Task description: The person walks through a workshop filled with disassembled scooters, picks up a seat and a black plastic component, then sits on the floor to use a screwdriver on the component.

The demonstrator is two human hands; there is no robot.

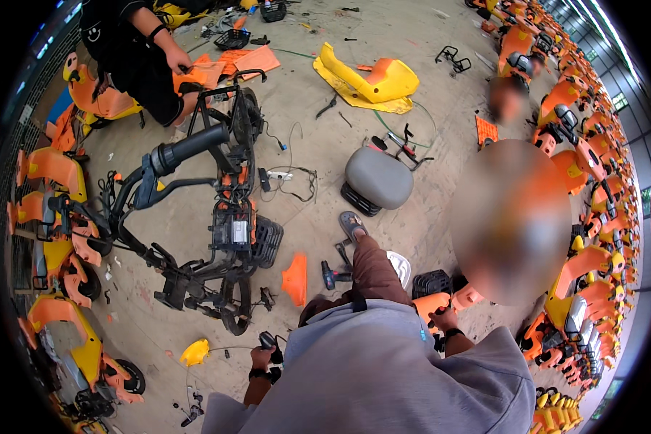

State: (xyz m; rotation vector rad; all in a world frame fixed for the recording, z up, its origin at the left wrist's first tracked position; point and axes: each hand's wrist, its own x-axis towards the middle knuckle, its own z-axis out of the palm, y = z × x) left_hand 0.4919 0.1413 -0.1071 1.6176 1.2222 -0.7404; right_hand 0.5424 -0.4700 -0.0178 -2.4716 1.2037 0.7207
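Grey shirt (362, 369), black part (267, 339) jutting forward from left grip (261, 356)

Head camera: wide fisheye, left of a side-by-side pair, looking steeply down from the person's head over the grey shirt (369, 362). Range — near at the left hand (262, 356) and right hand (444, 319), farther across the floor (311, 235). Coverage extends toward the floor's right edge, beyond which the wall (641, 145) bends along the rim.

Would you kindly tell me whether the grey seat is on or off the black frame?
Off: the seat lies apart from the frame, floor between them.
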